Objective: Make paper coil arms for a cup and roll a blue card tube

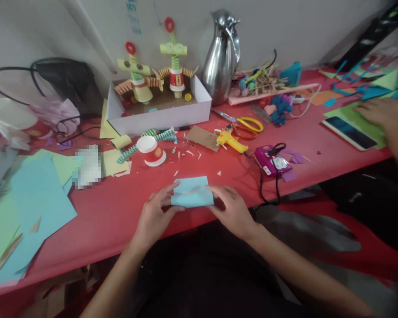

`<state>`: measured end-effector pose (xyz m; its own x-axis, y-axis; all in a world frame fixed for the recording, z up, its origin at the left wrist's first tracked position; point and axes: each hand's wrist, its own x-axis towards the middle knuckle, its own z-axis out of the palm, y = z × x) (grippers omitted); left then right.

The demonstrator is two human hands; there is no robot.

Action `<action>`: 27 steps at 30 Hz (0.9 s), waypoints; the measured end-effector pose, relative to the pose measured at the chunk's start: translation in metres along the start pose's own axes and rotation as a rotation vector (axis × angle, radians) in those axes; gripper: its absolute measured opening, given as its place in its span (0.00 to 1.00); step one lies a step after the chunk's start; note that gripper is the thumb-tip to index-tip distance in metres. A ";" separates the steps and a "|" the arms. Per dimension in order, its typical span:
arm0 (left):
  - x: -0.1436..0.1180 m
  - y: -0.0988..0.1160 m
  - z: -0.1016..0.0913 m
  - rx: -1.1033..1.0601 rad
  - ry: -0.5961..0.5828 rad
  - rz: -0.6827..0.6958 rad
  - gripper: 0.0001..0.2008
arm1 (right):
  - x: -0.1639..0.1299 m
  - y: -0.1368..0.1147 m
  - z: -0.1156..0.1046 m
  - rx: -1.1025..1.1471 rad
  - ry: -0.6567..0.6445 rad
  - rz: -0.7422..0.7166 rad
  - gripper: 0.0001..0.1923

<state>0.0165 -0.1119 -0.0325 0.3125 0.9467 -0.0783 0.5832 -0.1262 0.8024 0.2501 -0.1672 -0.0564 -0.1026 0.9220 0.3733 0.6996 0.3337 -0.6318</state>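
Note:
A small piece of light blue paper (191, 193), rolled or folded over, lies at the near edge of the red table (119, 207). My left hand (155, 214) pinches its left end with thumb and fingers. My right hand (230, 207) grips its right end. Both hands rest at the table's front edge, directly in front of me.
A white box (159, 115) holds two paper figures; a paper cup (151, 151) with green springs lies before it. A steel jug (221, 57), scissors (248, 126), yellow glue gun (228, 140), purple device (273, 161) and coloured sheets (29, 198) surround them. Another person's hand (381, 112) rests by a phone (350, 132).

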 end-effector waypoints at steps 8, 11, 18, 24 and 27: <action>-0.034 -0.010 0.010 0.154 0.148 0.130 0.27 | -0.018 0.000 0.006 -0.034 0.051 -0.175 0.21; -0.040 -0.009 0.013 0.179 0.155 0.163 0.26 | -0.027 0.002 0.006 -0.073 0.072 -0.231 0.21; -0.039 -0.005 0.013 0.103 0.109 0.068 0.27 | -0.040 0.006 0.010 -0.083 0.087 -0.185 0.17; -0.030 0.001 0.010 0.024 0.054 -0.042 0.33 | -0.024 -0.009 0.004 0.080 0.054 0.073 0.19; -0.025 0.002 0.008 0.034 0.055 -0.043 0.35 | -0.013 -0.017 -0.002 0.148 -0.027 0.236 0.21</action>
<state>0.0163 -0.1381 -0.0335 0.2448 0.9664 -0.0789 0.6208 -0.0937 0.7784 0.2408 -0.1851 -0.0492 0.0309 0.9819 0.1871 0.5958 0.1322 -0.7922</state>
